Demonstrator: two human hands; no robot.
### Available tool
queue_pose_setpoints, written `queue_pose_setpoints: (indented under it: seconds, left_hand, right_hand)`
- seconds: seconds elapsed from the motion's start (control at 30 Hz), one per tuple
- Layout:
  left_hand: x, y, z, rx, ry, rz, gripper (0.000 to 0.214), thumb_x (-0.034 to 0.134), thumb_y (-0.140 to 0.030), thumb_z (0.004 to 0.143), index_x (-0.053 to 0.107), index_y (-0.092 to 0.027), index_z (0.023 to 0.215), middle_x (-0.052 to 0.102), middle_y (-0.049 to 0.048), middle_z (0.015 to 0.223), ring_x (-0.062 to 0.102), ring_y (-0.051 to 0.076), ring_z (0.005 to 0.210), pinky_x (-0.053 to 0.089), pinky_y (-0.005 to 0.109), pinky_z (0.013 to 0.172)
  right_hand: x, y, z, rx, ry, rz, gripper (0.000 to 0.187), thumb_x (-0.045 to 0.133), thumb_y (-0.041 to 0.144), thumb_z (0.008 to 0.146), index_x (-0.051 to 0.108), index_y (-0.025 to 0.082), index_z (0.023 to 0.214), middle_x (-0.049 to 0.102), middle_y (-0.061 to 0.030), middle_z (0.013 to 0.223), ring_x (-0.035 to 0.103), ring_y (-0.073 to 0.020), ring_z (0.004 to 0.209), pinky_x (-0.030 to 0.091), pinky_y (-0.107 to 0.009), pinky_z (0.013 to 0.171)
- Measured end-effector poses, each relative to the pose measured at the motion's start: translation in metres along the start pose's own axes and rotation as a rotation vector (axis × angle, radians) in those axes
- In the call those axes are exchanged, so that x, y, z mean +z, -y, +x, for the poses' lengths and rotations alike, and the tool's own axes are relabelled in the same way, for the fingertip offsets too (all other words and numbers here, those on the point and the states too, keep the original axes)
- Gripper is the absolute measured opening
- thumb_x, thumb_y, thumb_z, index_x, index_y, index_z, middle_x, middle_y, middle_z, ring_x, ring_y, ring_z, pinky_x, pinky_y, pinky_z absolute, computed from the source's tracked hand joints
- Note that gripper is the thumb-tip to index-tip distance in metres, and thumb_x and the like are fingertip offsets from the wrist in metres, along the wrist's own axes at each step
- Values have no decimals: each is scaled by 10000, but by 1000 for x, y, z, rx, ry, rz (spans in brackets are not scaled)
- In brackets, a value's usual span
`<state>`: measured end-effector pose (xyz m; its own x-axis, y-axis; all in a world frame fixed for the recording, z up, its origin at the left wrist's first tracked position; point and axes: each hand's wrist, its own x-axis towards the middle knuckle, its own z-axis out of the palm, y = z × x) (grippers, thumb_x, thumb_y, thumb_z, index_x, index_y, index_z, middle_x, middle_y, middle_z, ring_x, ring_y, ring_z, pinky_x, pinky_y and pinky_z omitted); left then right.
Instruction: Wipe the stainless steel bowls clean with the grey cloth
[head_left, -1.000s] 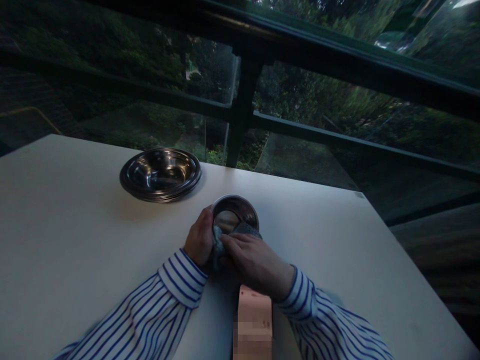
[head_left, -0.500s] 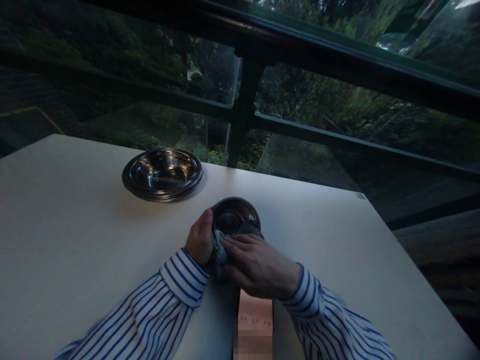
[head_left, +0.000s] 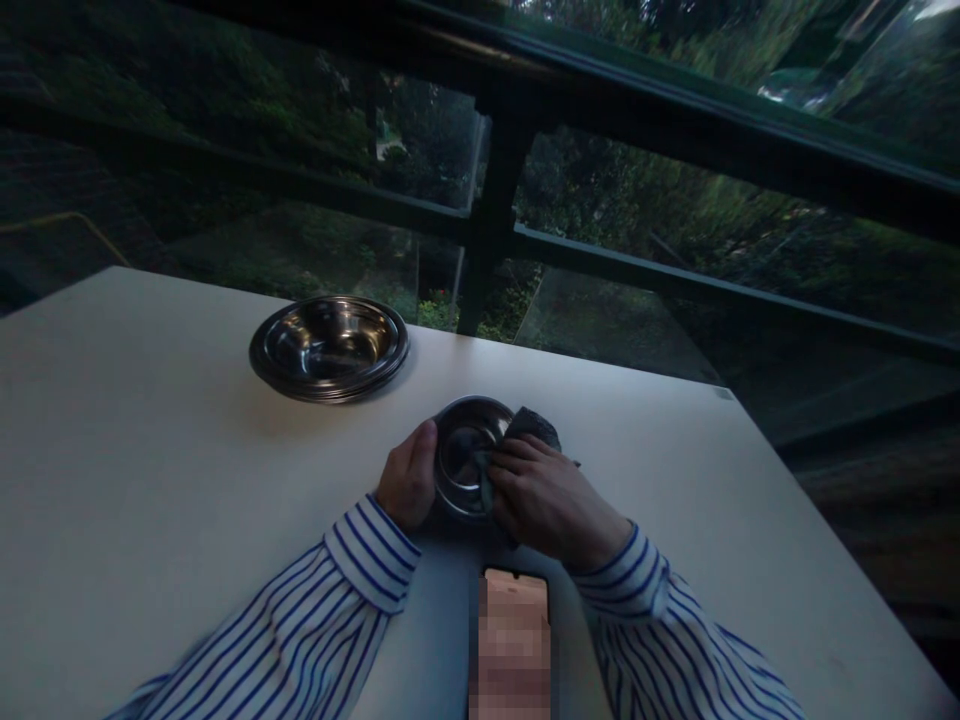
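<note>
A small round metal bowl (head_left: 459, 440) is tilted up off the white table in front of me. My left hand (head_left: 409, 478) grips its left side, thumb along the rim and the other fingers hidden behind. My right hand (head_left: 546, 497) is closed on a dark grey-green cloth (head_left: 534, 425) and presses it against the right part of the bowl's rim and inside. A bit of the cloth sticks out above the knuckles, and a paler fold shows inside the bowl.
A stack of wider metal bowls (head_left: 330, 350) stands at the table's back edge, left of centre. Close to me lies a phone (head_left: 516, 592) with a lit screen, partly blurred out. Beyond the white table (head_left: 187, 400) runs a dark railing (head_left: 600, 265) with glass and greenery behind it.
My right hand has moved the cloth from the near left of the bowl to its right side, uncovering more of the inside. My left hand keeps its hold. More of the phone shows.
</note>
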<state>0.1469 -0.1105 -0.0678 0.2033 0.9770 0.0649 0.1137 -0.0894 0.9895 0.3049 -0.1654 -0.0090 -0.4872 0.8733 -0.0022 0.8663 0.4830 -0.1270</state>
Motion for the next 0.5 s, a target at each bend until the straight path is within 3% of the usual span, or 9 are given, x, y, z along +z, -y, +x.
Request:
queue_pose_setpoints:
  seconds: [0.13, 0.3, 0.4, 0.5]
  left_hand:
    - [0, 1, -1, -12, -65, 3, 411, 277, -450, 842, 574, -174, 774, 618, 63, 740, 557, 193, 703, 446, 332, 706]
    - [0, -3, -1, 9, -75, 26, 401, 276, -425, 847, 578, -174, 764, 624, 58, 755, 554, 191, 741, 433, 320, 732]
    - [-1, -3, 0, 14, -85, 59, 404, 273, -420, 849, 571, -167, 746, 614, 48, 723, 547, 184, 714, 428, 322, 716]
    - [-1, -2, 0, 0, -71, 46, 407, 270, -434, 849, 563, -169, 754, 611, 47, 725, 547, 176, 693, 433, 311, 683]
  right_hand:
    - [-3, 6, -3, -102, 80, 110, 197, 425, 228, 807, 591, 152, 879, 634, -47, 892, 526, -169, 876, 348, -328, 857]
    - [3, 14, 2, -208, 58, 193, 353, 383, 234, 831, 457, 86, 1142, 562, -112, 1101, 470, -178, 1041, 349, -307, 887]
    - [6, 15, 1, -193, 38, 180, 375, 372, 234, 837, 428, 83, 1176, 527, -121, 1163, 451, -182, 1077, 345, -311, 897]
    - [0, 11, -5, -119, 56, 139, 301, 409, 226, 813, 514, 132, 1079, 594, -87, 1051, 505, -181, 987, 359, -322, 864]
